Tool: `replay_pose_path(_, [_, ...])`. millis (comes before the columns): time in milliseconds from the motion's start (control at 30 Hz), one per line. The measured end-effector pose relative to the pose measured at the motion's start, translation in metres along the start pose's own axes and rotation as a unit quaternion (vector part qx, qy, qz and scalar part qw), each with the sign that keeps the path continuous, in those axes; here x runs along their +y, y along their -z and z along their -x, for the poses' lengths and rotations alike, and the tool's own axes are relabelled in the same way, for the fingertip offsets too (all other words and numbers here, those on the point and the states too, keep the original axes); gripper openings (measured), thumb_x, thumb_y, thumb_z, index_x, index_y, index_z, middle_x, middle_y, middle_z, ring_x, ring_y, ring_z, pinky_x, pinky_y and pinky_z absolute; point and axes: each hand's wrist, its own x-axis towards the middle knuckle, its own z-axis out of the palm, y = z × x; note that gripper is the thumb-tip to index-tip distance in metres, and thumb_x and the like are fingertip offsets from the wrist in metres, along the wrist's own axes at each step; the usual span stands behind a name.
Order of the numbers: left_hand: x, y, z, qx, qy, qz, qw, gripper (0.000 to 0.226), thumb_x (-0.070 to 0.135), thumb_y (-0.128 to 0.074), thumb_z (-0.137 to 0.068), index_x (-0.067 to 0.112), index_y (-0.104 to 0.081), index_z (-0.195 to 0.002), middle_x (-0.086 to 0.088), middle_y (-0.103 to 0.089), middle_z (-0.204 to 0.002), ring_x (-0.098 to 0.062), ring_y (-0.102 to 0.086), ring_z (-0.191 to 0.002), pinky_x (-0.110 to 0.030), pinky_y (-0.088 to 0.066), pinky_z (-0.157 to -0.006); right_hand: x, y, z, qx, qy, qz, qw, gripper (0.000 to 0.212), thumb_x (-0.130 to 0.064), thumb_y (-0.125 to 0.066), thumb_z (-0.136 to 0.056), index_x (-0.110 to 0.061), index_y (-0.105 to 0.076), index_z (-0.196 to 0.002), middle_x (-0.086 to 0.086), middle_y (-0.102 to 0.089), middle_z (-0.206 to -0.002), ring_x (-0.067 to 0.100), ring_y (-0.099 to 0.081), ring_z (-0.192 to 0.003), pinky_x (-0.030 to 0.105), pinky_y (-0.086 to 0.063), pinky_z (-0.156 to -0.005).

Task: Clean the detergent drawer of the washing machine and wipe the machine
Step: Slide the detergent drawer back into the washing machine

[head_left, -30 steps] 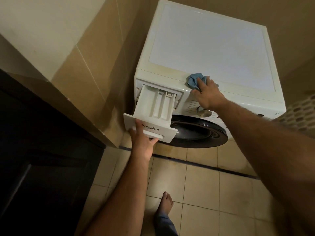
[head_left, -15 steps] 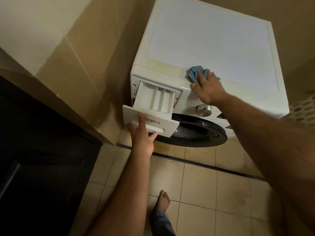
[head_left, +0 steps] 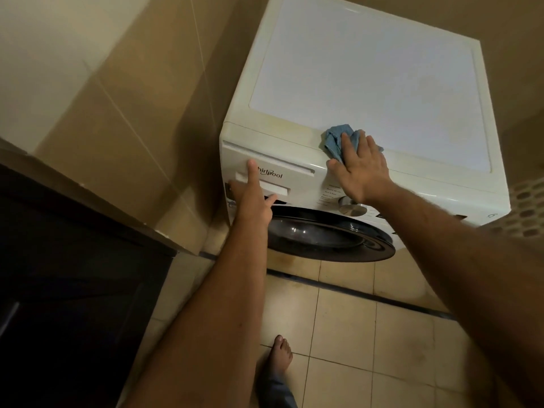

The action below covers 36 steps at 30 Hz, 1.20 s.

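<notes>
The left hand point(head_left: 253, 198) presses with straight fingers on the detergent drawer point(head_left: 266, 175), which sits flush in the upper left front of the washing machine point(head_left: 368, 81), while the right hand point(head_left: 357, 169) lies flat, fingers spread, pinning a crumpled blue cloth point(head_left: 338, 139) on the near edge of the top. If residue remains inside, the closed drawer could trap damp grime. The drawer front is cream-white, bearing a dark logo and recessed handle.

The detergent drawer point(head_left: 282, 169) front reads "hirlpool", its first letter hidden; panel labels are too small.
</notes>
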Motion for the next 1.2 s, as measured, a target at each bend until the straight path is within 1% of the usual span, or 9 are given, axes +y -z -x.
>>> replay_pose_path(200, [0.008,-0.008,-0.015,0.018,0.023,-0.035,0.999,0.075,0.053,-0.063,-0.083,0.029,-0.028,-0.145,-0.006,-0.037,-0.135,-0.036,-0.038,-0.132,-0.056,-0.056,-0.078,0.0,-0.006,-0.001,0.017,0.001,0.007,1.0,0.068,-0.054,-0.021,-0.101,-0.022,0.003,-0.156,0.012,0.011,-0.163,0.031,0.01,-0.149,0.049,0.001,-0.119])
replay_pose_path(333, [0.006,-0.007,-0.014,0.03,0.038,-0.015,0.999,0.074,0.052,-0.067,-0.081,0.022,-0.035,-0.141,-0.004,-0.046,-0.123,-0.036,-0.043,-0.129,-0.059,-0.051,-0.09,-0.001,-0.005,0.0,0.015,-0.001,0.012,1.0,0.068,-0.053,-0.022,-0.101,-0.022,0.003,-0.156,0.013,0.011,-0.163,0.032,0.01,-0.149,0.049,0.001,-0.119])
replay_pose_path(500, [-0.002,-0.017,-0.001,0.078,0.012,0.024,0.997,0.046,0.053,-0.061,-0.088,0.017,-0.05,-0.114,-0.005,-0.06,-0.11,-0.023,-0.059,-0.108,-0.041,-0.052,-0.094,-0.001,-0.005,0.0,0.009,-0.002,0.021,1.0,0.069,-0.055,-0.02,-0.101,-0.022,0.004,-0.156,0.013,0.011,-0.163,0.032,0.01,-0.149,0.049,0.001,-0.119])
replay_pose_path(567, [-0.003,-0.018,0.002,0.07,0.022,0.055,0.996,0.058,0.059,-0.049,-0.091,0.01,-0.052,-0.122,-0.009,-0.061,-0.117,-0.023,-0.06,-0.109,-0.039,-0.049,-0.095,-0.001,-0.005,0.0,0.008,-0.002,0.021,1.0,0.069,-0.055,-0.02,-0.101,-0.023,0.005,-0.156,0.013,0.011,-0.163,0.032,0.01,-0.149,0.048,0.001,-0.119])
replay_pose_path(667, [-0.002,-0.02,0.004,0.011,0.041,0.116,0.992,0.077,0.069,-0.032,-0.092,0.012,-0.043,-0.142,-0.013,-0.055,-0.135,-0.029,-0.052,-0.127,-0.045,-0.04,-0.108,0.0,-0.005,0.0,0.013,-0.002,0.023,1.0,0.068,-0.055,-0.02,-0.101,-0.022,0.004,-0.156,0.012,0.011,-0.163,0.032,0.01,-0.149,0.049,0.001,-0.119])
replay_pose_path(800, [0.0,-0.023,0.009,-0.034,0.056,0.182,0.981,0.077,0.068,-0.038,-0.091,0.013,-0.039,-0.145,-0.014,-0.048,-0.143,-0.033,-0.044,-0.134,-0.05,-0.031,-0.114,-0.001,-0.004,-0.001,0.007,-0.002,0.029,1.0,0.069,-0.055,-0.02,-0.101,-0.022,0.005,-0.156,0.013,0.011,-0.162,0.033,0.01,-0.149,0.05,0.001,-0.119])
replay_pose_path(900, [-0.001,-0.02,0.01,-0.041,0.052,0.17,0.983,0.067,0.06,-0.048,-0.092,0.01,-0.046,-0.137,-0.014,-0.055,-0.135,-0.032,-0.051,-0.129,-0.048,-0.037,-0.111,-0.001,-0.004,-0.001,0.008,-0.002,0.034,0.999,0.069,-0.056,-0.02,-0.101,-0.022,0.005,-0.156,0.013,0.011,-0.162,0.034,0.009,-0.149,0.05,0.0,-0.12])
replay_pose_path(1067, [-0.006,-0.008,0.015,-0.012,0.035,0.135,0.99,0.056,0.048,-0.061,-0.089,0.011,-0.053,-0.129,-0.01,-0.067,-0.112,-0.025,-0.065,-0.103,-0.042,-0.052,-0.092,-0.001,-0.005,-0.002,0.007,-0.005,0.033,0.999,0.069,-0.056,-0.02,-0.1,-0.022,0.005,-0.156,0.013,0.012,-0.162,0.033,0.009,-0.149,0.05,0.001,-0.12])
replay_pose_path(1200, [-0.02,0.018,0.028,-0.012,0.031,0.147,0.989,0.056,0.046,-0.064,-0.088,0.011,-0.053,-0.131,-0.011,-0.069,-0.111,-0.025,-0.067,-0.102,-0.041,-0.056,-0.088,-0.001,-0.006,-0.002,0.009,-0.006,0.034,0.999,0.07,-0.056,-0.02,-0.1,-0.022,0.006,-0.156,0.013,0.012,-0.162,0.033,0.009,-0.149,0.05,0.001,-0.12])
